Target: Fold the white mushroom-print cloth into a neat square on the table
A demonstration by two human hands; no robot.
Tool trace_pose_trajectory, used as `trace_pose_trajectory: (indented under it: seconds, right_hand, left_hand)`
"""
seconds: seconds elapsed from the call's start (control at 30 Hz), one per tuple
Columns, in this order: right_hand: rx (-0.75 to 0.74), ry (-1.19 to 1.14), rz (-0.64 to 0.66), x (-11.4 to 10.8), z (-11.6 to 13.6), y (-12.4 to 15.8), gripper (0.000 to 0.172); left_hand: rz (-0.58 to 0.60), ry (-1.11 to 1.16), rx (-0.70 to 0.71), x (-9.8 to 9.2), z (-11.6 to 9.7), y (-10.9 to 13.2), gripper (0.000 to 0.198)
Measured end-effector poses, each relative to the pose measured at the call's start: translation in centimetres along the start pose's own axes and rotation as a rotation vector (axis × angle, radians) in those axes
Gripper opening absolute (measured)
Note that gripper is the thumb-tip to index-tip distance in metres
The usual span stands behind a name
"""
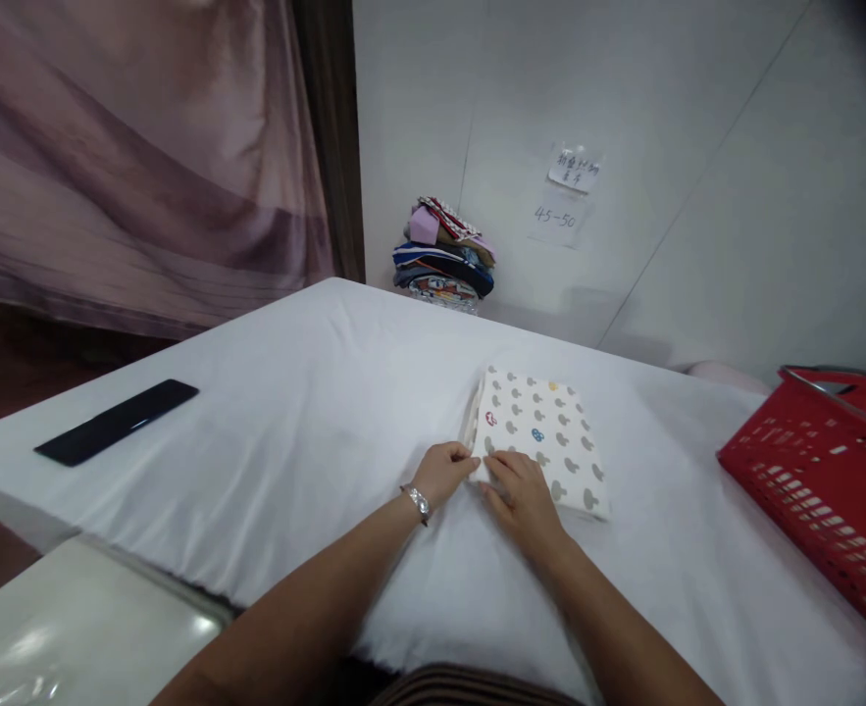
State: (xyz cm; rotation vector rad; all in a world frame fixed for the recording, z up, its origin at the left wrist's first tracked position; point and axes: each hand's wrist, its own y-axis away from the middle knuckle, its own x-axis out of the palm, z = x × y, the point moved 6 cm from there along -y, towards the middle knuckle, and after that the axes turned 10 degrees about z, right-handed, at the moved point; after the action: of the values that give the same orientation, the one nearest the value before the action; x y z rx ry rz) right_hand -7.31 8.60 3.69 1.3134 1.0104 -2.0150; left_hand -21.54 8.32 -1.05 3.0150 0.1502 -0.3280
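Observation:
A folded white cloth printed with grey mushroom-like shapes, plus a few red, blue and yellow ones, lies on the white-covered table. At its near left corner, my left hand pinches the folded edge between thumb and fingers; a silver watch or bracelet circles that wrist. Close beside it, my right hand bends its fingers over the same near edge, with the thumb low against it. The two hands' fingertips almost meet. What lies inside the folds is hidden.
On the right stands a red perforated basket with a metal handle. A flat black object lies at the left. Folded fabrics are stacked beyond the far edge, near paper notes on the wall. A pinkish curtain hangs at left.

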Motion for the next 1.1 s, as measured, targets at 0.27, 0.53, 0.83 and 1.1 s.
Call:
trace_pose_trajectory:
  seconds: [0.27, 0.53, 0.83, 1.1]
  right_hand:
    - [0.246, 0.118, -0.004, -0.8, -4.1, 1.5, 0.031]
    - [0.23, 0.194, -0.003, -0.3, -3.4, 1.4, 0.029]
    - [0.224, 0.149, 0.009, -0.3, -3.4, 1.8, 0.03]
    - [0.235, 0.142, 0.026, -0.3, -3.3, 1.7, 0.03]
  left_hand:
    - [-0.013, -0.096, -0.106, -0.4, 0.1, -0.3, 0.019]
    - [-0.047, -0.382, -0.099, -0.2, -2.2, -3.1, 0.037]
    - [-0.012, -0.575, -0.136, 0.0, -2.4, -3.9, 0.022]
    - [-0.068, -0.762, -0.205, 0.3, -4.3, -7.1, 0.033]
